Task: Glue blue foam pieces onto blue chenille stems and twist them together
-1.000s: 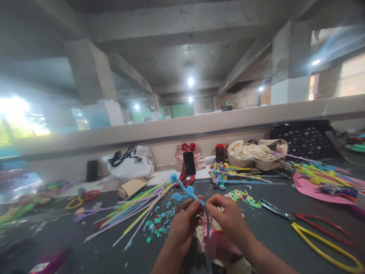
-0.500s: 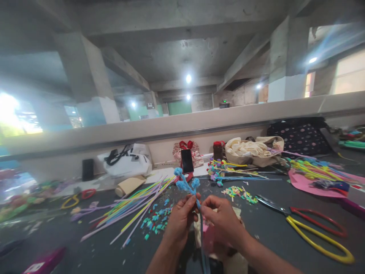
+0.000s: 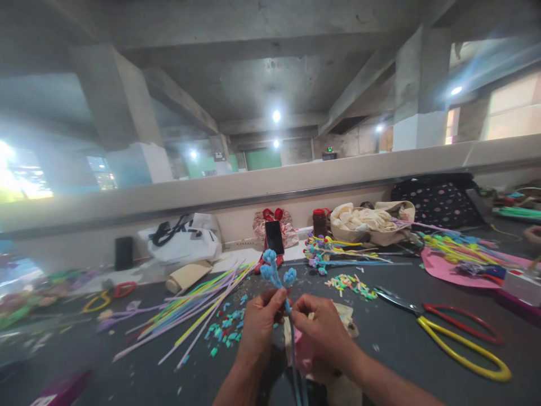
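Note:
A light-blue pipe-cleaner flower [image 3: 270, 272] with several fluffy balls at its top stands upright over the table's front. My left hand [image 3: 264, 316] is closed around its stem, thumb pressing just under the branching balls. Slightly lower, my right hand [image 3: 315, 318] pinches the same blue stem from the other side. Long blue stem ends [image 3: 293, 361] hang down between my wrists. Behind the hands, a pink and cream cloth [image 3: 304, 349] shows in part.
Pipe cleaners [image 3: 198, 310] fan out at left near cut foam-like bits [image 3: 226, 327]. Large scissors [image 3: 443, 330] with red and yellow handles lie at right. A phone [image 3: 274, 237] leans at the back near finished stems [image 3: 321, 254]. Another person's hand [image 3: 533, 234] shows at the right edge.
The view has shifted slightly, moving the scene a little left. Both hands keep hold of the flower stem. Another person's hand has appeared at the right edge.

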A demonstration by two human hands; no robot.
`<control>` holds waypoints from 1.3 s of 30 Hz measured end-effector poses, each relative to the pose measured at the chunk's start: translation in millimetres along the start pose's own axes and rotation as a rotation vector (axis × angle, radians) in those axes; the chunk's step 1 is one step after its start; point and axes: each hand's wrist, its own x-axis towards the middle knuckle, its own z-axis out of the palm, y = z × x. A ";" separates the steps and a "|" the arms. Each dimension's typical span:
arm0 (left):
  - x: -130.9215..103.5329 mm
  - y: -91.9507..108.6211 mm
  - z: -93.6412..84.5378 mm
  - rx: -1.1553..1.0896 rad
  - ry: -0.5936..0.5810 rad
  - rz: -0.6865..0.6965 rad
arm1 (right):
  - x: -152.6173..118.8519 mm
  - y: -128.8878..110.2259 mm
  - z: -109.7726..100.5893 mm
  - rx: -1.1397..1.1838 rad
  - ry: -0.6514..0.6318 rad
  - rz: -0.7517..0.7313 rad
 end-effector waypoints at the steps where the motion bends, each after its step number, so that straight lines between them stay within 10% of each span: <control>1: -0.3 0.3 0.0 0.009 0.011 0.010 | -0.3 -0.4 0.4 0.001 -0.004 0.001; 8: 0.7 -4.5 0.9 0.041 0.073 0.051 | -1.8 -1.7 1.8 0.013 -0.005 0.010; 29: -5.6 3.9 -3.3 0.019 -0.235 -0.066 | 4.2 0.7 -10.9 0.063 -0.018 0.022; 39: 4.2 -8.9 -1.7 0.130 -0.111 -0.063 | 6.1 8.3 -11.1 -0.250 0.006 -0.062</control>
